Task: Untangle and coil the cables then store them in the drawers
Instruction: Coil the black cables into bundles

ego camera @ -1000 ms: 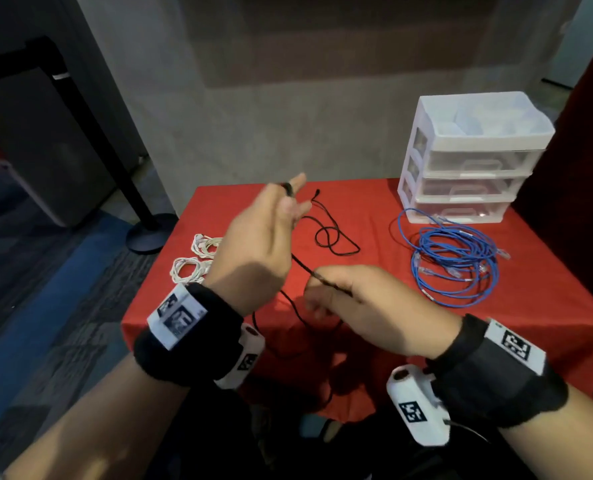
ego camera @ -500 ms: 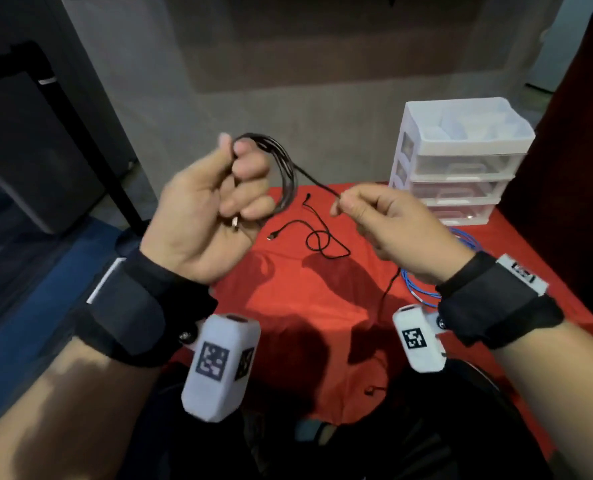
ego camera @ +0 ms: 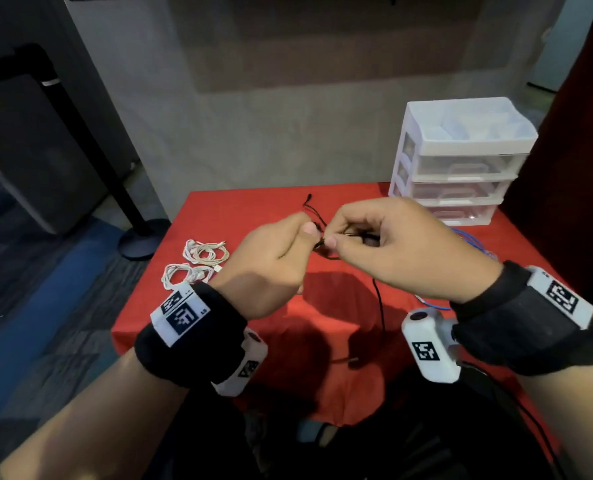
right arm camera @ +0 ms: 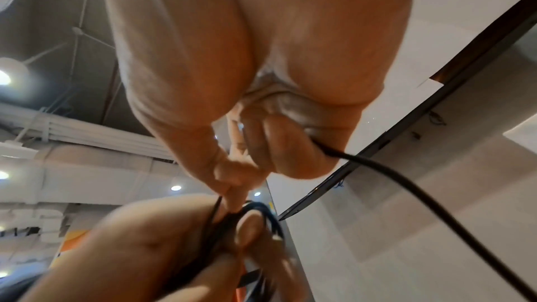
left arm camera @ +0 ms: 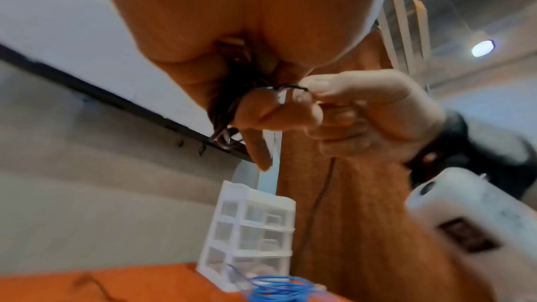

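Black cable [ego camera: 379, 308] pinched between fingers of left hand [ego camera: 271, 261], right hand [ego camera: 392, 244], above red table [ego camera: 253, 209]

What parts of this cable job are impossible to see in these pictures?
- Black cable: head view, its coiled part is hidden between the left hand and right hand.
- Blue cable: head view, mostly behind the right hand.
- Drawers: contents blurred behind frosted fronts.

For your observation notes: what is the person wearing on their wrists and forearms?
Bare forearms, no sleeves. Each wrist carries a wide black band bearing a white tag printed with black square code markings, and a white rounded camera unit with its own code marking beneath.
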Action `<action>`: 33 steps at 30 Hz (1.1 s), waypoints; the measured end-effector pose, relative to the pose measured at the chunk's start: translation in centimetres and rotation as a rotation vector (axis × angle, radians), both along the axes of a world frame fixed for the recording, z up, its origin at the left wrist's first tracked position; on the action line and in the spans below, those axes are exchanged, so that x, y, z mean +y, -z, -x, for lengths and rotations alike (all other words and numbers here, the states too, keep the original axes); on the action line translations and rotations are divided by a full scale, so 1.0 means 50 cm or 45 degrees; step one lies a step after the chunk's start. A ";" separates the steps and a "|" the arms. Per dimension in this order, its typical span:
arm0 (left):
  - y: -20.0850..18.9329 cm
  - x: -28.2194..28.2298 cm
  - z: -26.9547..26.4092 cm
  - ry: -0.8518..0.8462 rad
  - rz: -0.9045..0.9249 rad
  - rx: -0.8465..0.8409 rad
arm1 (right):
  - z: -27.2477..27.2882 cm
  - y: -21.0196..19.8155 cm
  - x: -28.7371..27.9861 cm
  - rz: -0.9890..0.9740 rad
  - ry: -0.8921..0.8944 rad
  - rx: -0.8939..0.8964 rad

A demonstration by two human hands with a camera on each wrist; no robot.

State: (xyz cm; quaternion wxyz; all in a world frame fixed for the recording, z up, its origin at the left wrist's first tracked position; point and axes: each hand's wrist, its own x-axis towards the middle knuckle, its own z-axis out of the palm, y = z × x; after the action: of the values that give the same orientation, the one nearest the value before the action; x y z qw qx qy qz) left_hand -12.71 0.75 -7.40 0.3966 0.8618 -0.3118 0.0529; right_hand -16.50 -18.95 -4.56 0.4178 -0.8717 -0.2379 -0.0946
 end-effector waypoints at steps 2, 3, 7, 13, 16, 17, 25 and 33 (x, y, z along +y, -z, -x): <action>-0.006 -0.010 0.014 0.169 0.323 0.408 | -0.010 -0.003 -0.009 -0.117 0.026 -0.019; -0.012 -0.010 0.016 0.226 0.456 0.582 | -0.018 -0.001 -0.014 -0.185 0.066 -0.030; -0.037 0.010 0.024 0.375 0.753 0.940 | -0.045 0.026 -0.024 -0.342 0.090 -0.004; -0.059 0.026 0.023 0.439 1.431 1.175 | -0.045 0.112 0.013 -0.279 0.089 0.205; -0.048 0.016 0.004 0.274 1.511 0.935 | -0.020 0.148 0.047 -0.128 -0.003 0.295; -0.039 0.012 -0.002 0.173 1.396 0.747 | -0.007 0.151 0.056 -0.050 -0.048 0.296; 0.021 0.032 0.015 -0.017 0.102 0.114 | -0.003 0.043 0.021 -0.061 0.055 -0.015; -0.008 0.008 0.032 0.358 0.711 0.808 | -0.065 0.069 -0.019 -0.401 -0.023 0.273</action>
State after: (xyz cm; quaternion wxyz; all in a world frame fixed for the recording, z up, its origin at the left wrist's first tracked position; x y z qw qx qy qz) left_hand -14.30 1.14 -7.01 0.6935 0.6445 -0.2626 -0.1866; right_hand -13.25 -19.92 -8.01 0.5728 -0.7985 -0.1821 -0.0335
